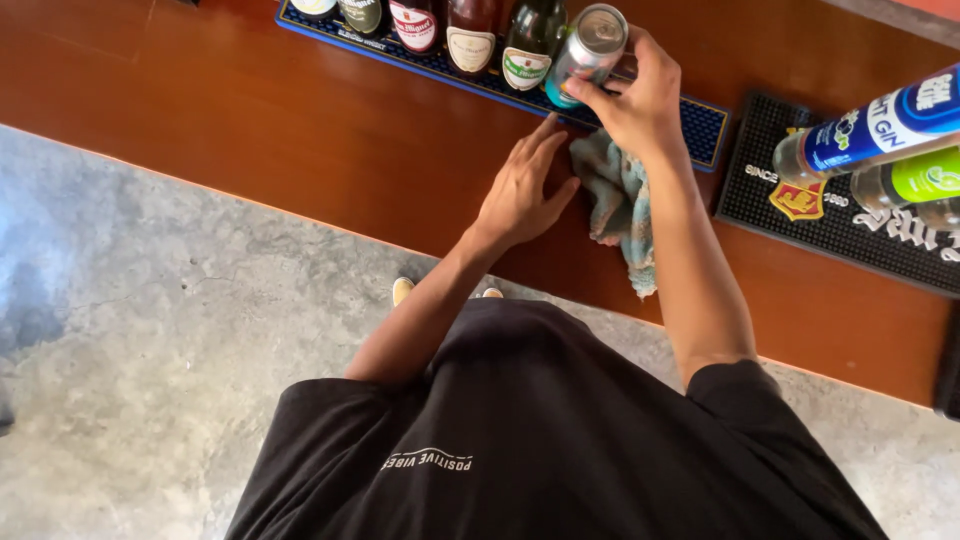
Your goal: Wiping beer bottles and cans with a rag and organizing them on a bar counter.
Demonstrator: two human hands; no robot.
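One can [588, 42], light, thin-walled and slick, sits tilted in the right hand [640, 100], gripped round its side, at 12 o'clock of the cloth [622, 195]; left hand [520, 190] lies flat, fingers spread, on the worktop [300, 130]

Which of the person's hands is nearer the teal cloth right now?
Too close to call. The right hand grips the silver can with the cloth hanging under its wrist. The left hand lies flat on the wooden counter, its thumb against the cloth's left edge.

btl labels [470, 45] red/cream/green, top mat | can [585, 45] teal/silver | blue-white label [885, 125] far rt
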